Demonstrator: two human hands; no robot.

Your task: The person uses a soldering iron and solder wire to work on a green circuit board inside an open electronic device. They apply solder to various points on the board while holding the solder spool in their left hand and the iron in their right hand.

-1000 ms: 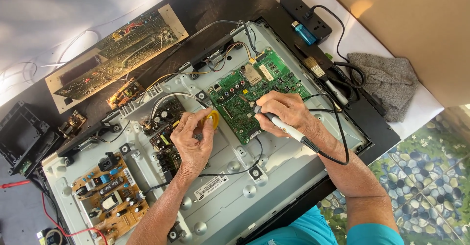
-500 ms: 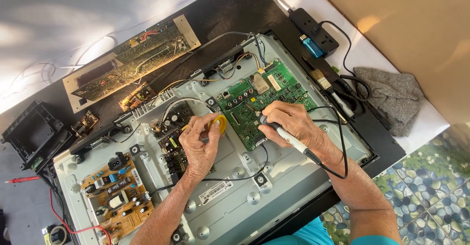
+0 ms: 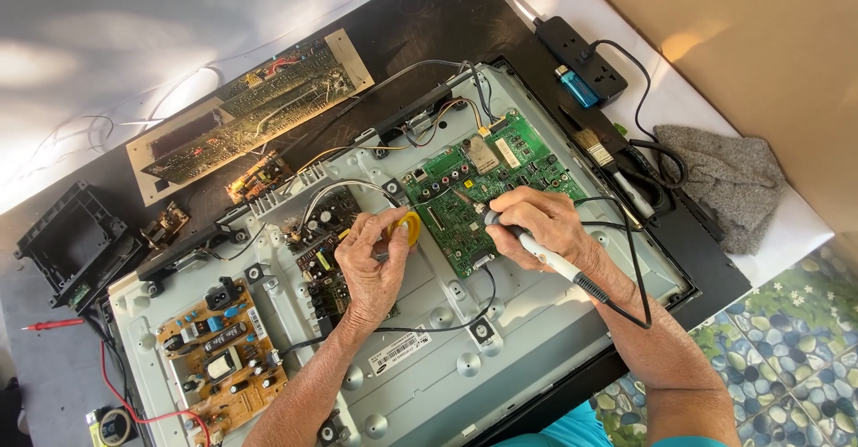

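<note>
My right hand grips a white-handled soldering iron like a pen, its tip down on the green main circuit board. The iron's black cord loops off to the right. My left hand holds a small round yellow spool just left of the green board, fingers curled around it. Both hands rest over the open back of a flat television, on its grey metal chassis. A small dark board with components lies under my left wrist.
A tan power supply board sits at the chassis's lower left. A long loose circuit board lies on the black cloth above. A black power strip with a blue lighter, a paintbrush, a grey rag and a black plastic frame surround it.
The view has shifted slightly, so everything sits further right and lower in frame. Both hands stay on the green board area, holding the same things.
</note>
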